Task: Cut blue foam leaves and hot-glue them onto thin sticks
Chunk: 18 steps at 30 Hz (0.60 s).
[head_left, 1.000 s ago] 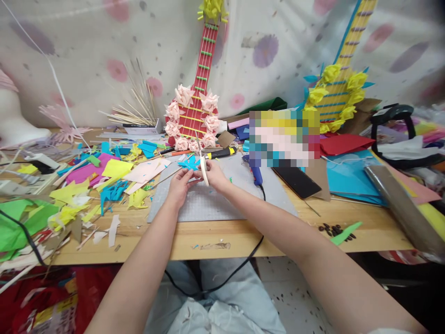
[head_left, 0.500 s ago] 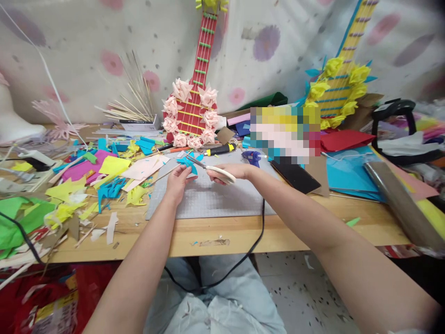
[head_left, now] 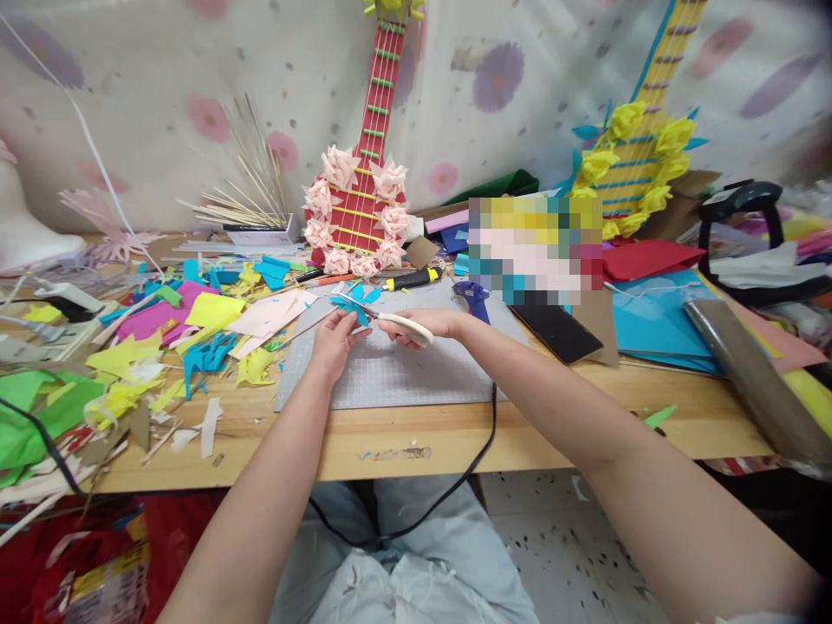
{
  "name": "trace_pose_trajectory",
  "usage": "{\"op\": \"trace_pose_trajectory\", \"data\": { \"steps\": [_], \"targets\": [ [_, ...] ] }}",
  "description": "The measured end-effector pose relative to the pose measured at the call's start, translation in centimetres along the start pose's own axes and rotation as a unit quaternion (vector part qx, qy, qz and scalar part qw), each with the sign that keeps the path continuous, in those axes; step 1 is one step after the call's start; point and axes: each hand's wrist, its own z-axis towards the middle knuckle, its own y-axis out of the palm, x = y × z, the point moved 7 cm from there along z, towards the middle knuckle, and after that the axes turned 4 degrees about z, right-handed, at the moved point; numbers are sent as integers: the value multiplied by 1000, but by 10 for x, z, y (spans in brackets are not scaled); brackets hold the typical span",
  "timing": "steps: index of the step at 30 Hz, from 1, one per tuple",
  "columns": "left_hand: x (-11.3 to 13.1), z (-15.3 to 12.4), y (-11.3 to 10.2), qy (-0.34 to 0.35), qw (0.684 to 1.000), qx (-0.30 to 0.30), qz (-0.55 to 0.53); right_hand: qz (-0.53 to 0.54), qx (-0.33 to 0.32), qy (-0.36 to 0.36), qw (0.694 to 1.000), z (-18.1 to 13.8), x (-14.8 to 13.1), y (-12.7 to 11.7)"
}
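Between its thumb and fingers, my left hand (head_left: 334, 344) pinches a small piece of blue paper (head_left: 361, 317) over the grey cutting mat (head_left: 390, 381). My right hand (head_left: 422, 326) is closed round the white handles of a pair of scissors (head_left: 411, 327). The blades point left and lie at the blue paper; whether they bite into it I cannot tell. More blue pieces (head_left: 370, 296) are on the mat just behind the blades. A yellow and black utility knife (head_left: 413, 278) lies beyond my hands, and a blue glue gun (head_left: 472, 299) rests to their right.
Paper scraps (head_left: 214, 308) in several colours cover the table's left side. A red paper guitar (head_left: 357, 212) with pink flowers stands at the back, a yellow one (head_left: 627, 178) further right. Skewers (head_left: 260, 195) stick out of a box. A black cable (head_left: 484, 442) hangs over the front edge.
My right hand and the scissors have moved slightly left, bringing the blades further over the blue paper. My left hand keeps its pinch almost in the same place.
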Motion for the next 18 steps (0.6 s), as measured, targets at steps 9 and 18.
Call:
{"op": "trace_pose_trajectory", "data": {
  "steps": [9,18],
  "targets": [
    [-3,2,-1,2,1000,-10,5,-7,18,8,1000,4,6,-5],
    [-5,4,-1,-14,1000,-5,-8,-35,30,8,999,1,2,-3]
  ]
}}
